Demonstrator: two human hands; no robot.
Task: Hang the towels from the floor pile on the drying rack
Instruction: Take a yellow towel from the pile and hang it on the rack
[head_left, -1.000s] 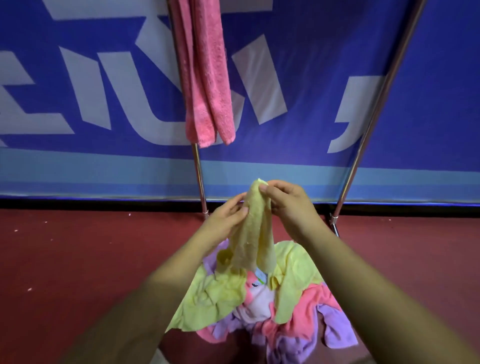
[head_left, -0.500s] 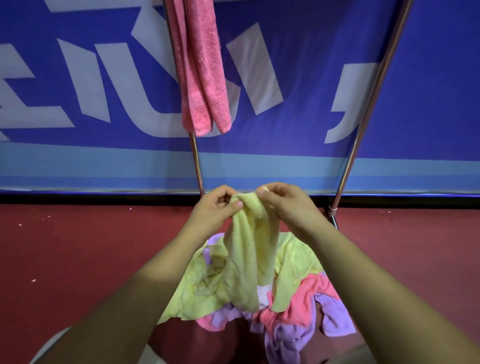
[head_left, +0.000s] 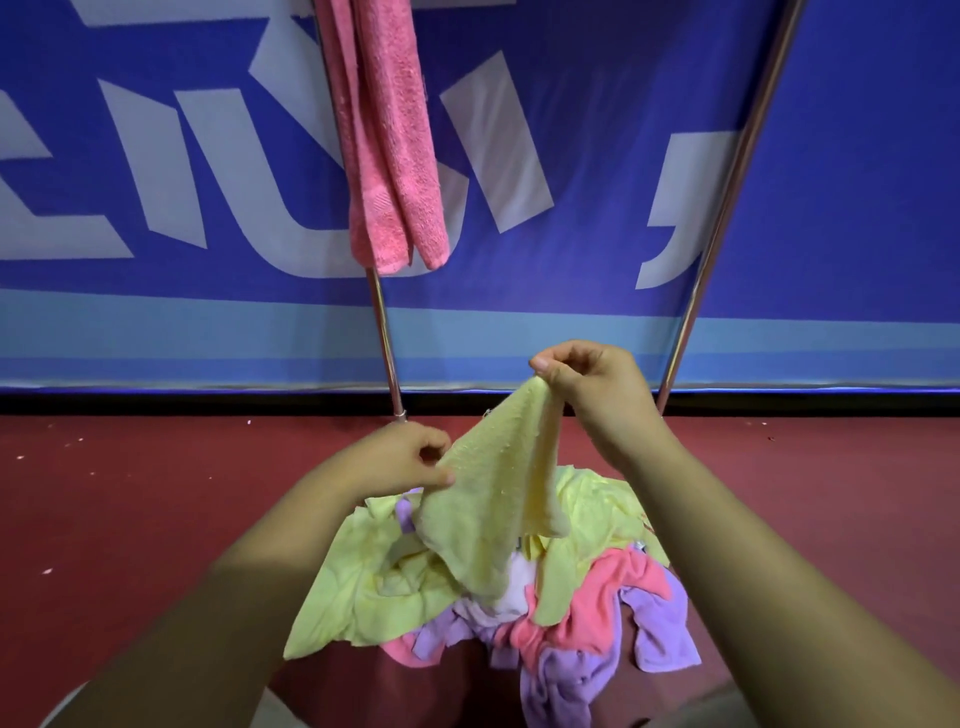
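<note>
- Yellow towel (head_left: 498, 493): up off the heap, held in the air btwn both hands, just in front of the rack legs. Lower tip hangs down over the pile; can't tell if it touches.
- Look: small, pale yellow, nubby terry. Top edge is pulled into a slanted line and the rest droops in soft folds. Limp, prob light, not spread flat yet.
- Right hand (head_left: 592, 384): thumb & fingers pinch the top corner; it's the higher hand.
- Left hand (head_left: 400, 462): pinches the same edge lower down, to the left. Hands are apart w/ cloth stretched btwn them.
- Step, my read: opening the towel out before it goes up on a bar.
- Pile (head_left: 363, 587): plenty left on the floor (head_left: 104, 519): yellow-green, pink, purple & a pale piece, all tangled.
- Done so far: one pink towel (head_left: 389, 145) hangs folded over the drying rack (head_left: 727, 208), along the left pole. Rack top is out of view, so others may be up there.
- Progress: early, most of the job is ahead.
- Bkgd: blue banner (head_left: 156, 156) w/ big pale letters behind the rack.
</note>
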